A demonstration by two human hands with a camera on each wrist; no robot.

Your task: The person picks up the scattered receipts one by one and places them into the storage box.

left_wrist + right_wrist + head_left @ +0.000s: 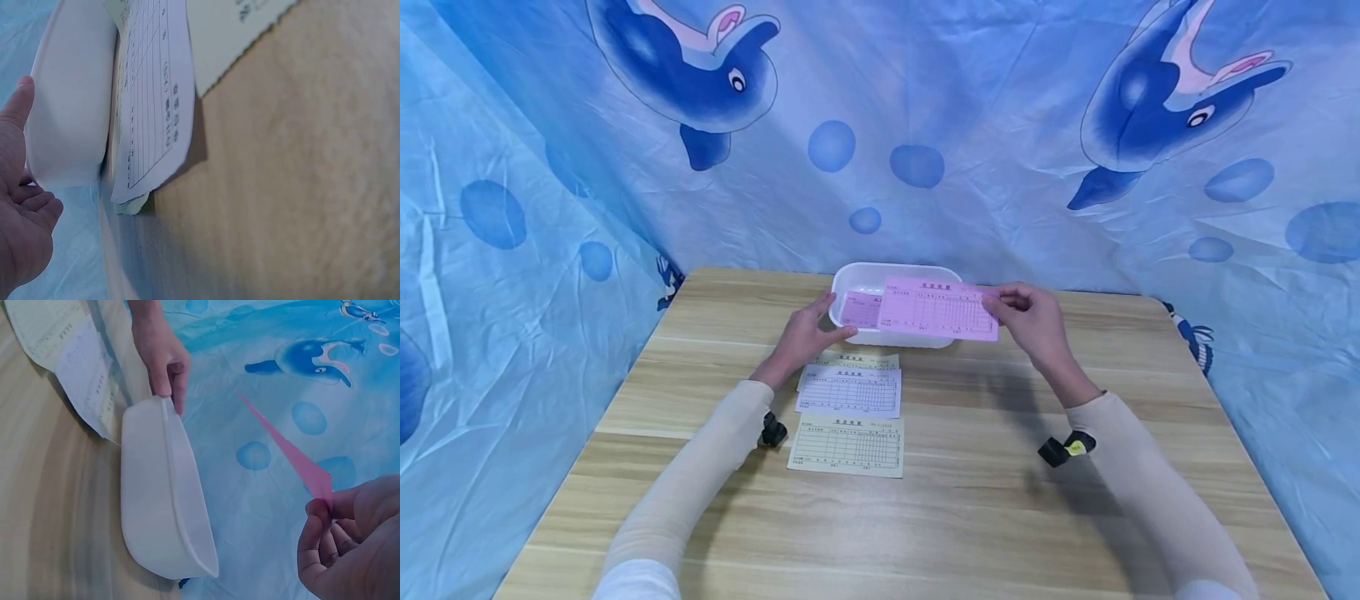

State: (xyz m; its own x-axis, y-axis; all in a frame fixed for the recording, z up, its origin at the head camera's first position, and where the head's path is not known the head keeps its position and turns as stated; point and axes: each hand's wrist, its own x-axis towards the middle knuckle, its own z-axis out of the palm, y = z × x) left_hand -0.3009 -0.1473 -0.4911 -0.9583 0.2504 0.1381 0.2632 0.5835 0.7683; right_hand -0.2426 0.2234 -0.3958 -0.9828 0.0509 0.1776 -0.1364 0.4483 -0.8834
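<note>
My right hand [1032, 321] pinches a pink receipt slip [936, 308] by its right end, between thumb and fingers. The slip is held above a white plastic basin [917, 340] and covers much of its opening. In the right wrist view, the pink slip shows nearly edge-on, apart from the basin. My left hand [805, 337] grips the left end of the basin, its thumb over the rim in the right wrist view. Inside the basin, a darker pink slip [859, 308] is partly hidden behind the held one.
In front of the basin, a pale green slip [847, 450], a white slip [850, 392] and another greenish slip [880, 361] lie in a column, the latter two overlapping. They rest on a wood-grain table [1000, 517]. A blue dolphin-print curtain [985, 150] hangs behind.
</note>
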